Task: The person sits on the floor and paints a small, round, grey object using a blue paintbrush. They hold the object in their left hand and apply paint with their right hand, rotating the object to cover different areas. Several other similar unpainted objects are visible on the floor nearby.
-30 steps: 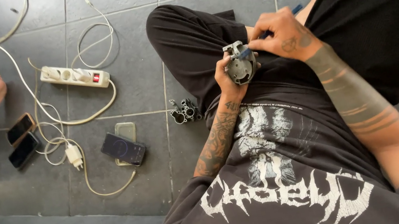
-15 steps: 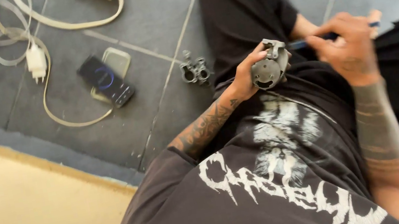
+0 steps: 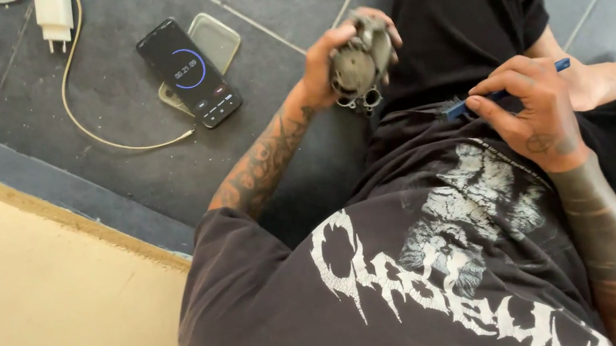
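Observation:
I sit on a dark tiled floor in a black shirt and black trousers. My left hand (image 3: 327, 64) grips a grey, dirty metal machine part (image 3: 358, 64) held up over my lap. My right hand (image 3: 527, 113) holds a thin blue-handled tool (image 3: 504, 89), maybe a small brush, by its middle. Its tip points toward the part but stays about a hand's width from it. My bare foot (image 3: 612, 75) shows at the right.
A black phone (image 3: 189, 71) with a lit timer screen lies on the tiles beside another phone in a clear case (image 3: 215, 39). A white charger plug (image 3: 54, 13) and its cable (image 3: 93, 126) lie top left. A beige raised surface (image 3: 40, 330) fills the lower left.
The view has swung closer and to the right. My left hand lifted the metal part up and away, and my right hand with the blue tool dropped from it toward my lap.

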